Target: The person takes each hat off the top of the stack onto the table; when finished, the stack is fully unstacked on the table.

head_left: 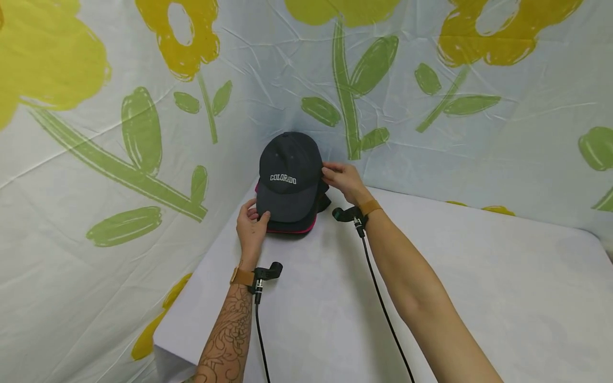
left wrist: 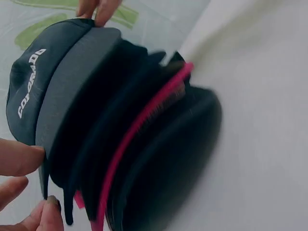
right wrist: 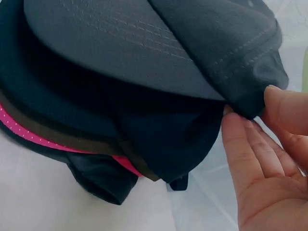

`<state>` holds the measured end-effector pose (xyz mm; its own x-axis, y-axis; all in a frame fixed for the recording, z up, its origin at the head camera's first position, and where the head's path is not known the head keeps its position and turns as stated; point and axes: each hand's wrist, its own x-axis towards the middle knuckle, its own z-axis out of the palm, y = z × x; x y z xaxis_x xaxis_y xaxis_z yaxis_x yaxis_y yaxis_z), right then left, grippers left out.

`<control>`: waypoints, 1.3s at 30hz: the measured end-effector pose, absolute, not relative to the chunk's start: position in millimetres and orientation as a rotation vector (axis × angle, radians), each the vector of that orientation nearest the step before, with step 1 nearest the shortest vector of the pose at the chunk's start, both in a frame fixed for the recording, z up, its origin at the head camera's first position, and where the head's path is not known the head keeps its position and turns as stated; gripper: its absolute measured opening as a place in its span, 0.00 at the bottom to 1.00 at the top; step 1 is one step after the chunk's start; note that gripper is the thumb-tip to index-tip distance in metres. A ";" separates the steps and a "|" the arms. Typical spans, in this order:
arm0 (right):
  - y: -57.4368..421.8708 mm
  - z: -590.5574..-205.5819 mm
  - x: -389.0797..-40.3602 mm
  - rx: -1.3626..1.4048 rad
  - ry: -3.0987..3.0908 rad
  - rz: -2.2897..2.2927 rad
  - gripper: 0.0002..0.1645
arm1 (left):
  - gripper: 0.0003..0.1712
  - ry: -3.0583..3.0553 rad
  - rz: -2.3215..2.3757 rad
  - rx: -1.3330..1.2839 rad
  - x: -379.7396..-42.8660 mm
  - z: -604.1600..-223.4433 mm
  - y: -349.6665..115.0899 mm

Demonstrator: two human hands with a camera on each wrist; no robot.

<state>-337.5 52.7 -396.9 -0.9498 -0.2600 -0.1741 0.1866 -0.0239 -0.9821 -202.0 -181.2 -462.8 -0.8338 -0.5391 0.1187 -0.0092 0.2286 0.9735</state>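
A dark grey baseball cap (head_left: 289, 154) with white COLORADO lettering tops a stack of caps in the head view. Its brim points toward me. My left hand (head_left: 251, 226) pinches the brim's left edge between thumb and fingers, as the left wrist view also shows. On the other side, my right hand (head_left: 346, 180) pinches the cap's lower side edge; in the right wrist view the thumb lies outside and the fingers underneath. Below sit several dark caps, one with a pink brim edge (left wrist: 127, 137). The lowest dark cap (left wrist: 168, 163) rests on the white table.
The white-covered table (head_left: 460, 266) extends to the right and toward me. A flower-print cloth (head_left: 268, 69) hangs behind the stack and along the left side. Black cables (head_left: 378, 287) run from the wrist cameras down over the table.
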 end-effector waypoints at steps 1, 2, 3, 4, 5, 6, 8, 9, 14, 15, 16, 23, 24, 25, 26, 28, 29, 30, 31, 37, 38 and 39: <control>52.1 -395.9 -337.0 -0.056 1.955 -2.059 0.26 | 0.30 -2.050 -1.666 0.491 -202.1 -462.6 -180.5; 52.0 -395.3 -336.9 -0.047 1.960 -2.071 0.26 | 0.30 -2.026 -1.695 0.480 -202.3 -462.0 -179.8; 52.2 -394.6 -336.9 -0.044 1.966 -2.081 0.26 | 0.31 -2.009 -1.716 0.469 -202.3 -461.3 -179.1; 52.7 -393.8 -336.9 -0.045 1.977 -2.088 0.26 | 0.32 -1.997 -1.732 0.462 -202.2 -460.3 -178.3; 53.7 -392.9 -336.7 -0.046 1.990 -2.092 0.25 | 0.32 -1.988 -1.749 0.457 -202.0 -459.2 -177.7; 55.1 -392.0 -336.5 -0.050 1.994 -2.105 0.25 | 0.33 -1.978 -1.765 0.448 -201.8 -457.9 -177.0; 58.8 -389.6 -335.9 -0.065 2.002 -2.126 0.25 | 0.35 -1.965 -1.798 0.441 -200.9 -454.8 -175.8; 60.7 -387.9 -335.4 -0.063 2.004 -2.136 0.24 | 0.35 -1.960 -1.810 0.437 -200.3 -453.2 -175.2; 74.0 -380.7 -332.7 -0.065 1.988 -2.191 0.23 | 0.34 -1.964 -1.871 0.412 -198.7 -445.3 -170.7; 77.3 -379.4 -332.0 -0.070 1.993 -2.196 0.23 | 0.34 -1.970 -1.880 0.405 -198.7 -443.7 -169.5; 80.9 -378.3 -331.7 -0.079 1.989 -2.203 0.23 | 0.33 -1.975 -1.891 0.396 -198.6 -442.1 -168.3; 110.9 -375.4 -325.5 -0.069 2.008 -2.236 0.23 | 0.28 -1.989 -2.028 0.350 -195.6 -434.6 -153.0; 115.9 -374.9 -324.1 -0.067 2.001 -2.244 0.23 | 0.27 -1.984 -2.048 0.338 -195.0 -434.2 -149.8; 122.3 -374.9 -322.6 -0.060 2.005 -2.253 0.22 | 0.26 -1.976 -2.074 0.319 -195.1 -434.4 -145.3; 128.6 -374.7 -321.3 -0.060 2.009 -2.256 0.23 | 0.26 -1.960 -2.102 0.298 -195.3 -434.6 -140.8; 140.6 -374.0 -318.6 -0.056 2.008 -2.270 0.23 | 0.24 -1.935 -2.149 0.260 -196.2 -435.7 -131.7; 146.7 -373.7 -317.3 -0.057 2.007 -2.275 0.23 | 0.24 -1.926 -2.169 0.241 -196.6 -436.3 -127.2; 152.4 -373.4 -316.0 -0.061 2.013 -2.273 0.23 | 0.24 -1.918 -2.188 0.225 -197.0 -436.9 -122.7; 158.2 -373.4 -314.7 -0.054 2.026 -2.271 0.23 | 0.23 -1.912 -2.211 0.214 -197.5 -437.4 -118.2; 190.7 -375.8 -306.3 -0.030 2.091 -2.246 0.24 | 0.22 -1.989 -2.225 0.189 -198.2 -439.2 -92.2; 196.2 -376.9 -304.9 -0.026 2.096 -2.248 0.24 | 0.22 -2.010 -2.218 0.178 -198.0 -439.3 -87.9; 201.7 -378.0 -303.3 -0.020 2.102 -2.249 0.23 | 0.23 -2.024 -2.215 0.162 -197.8 -439.6 -83.7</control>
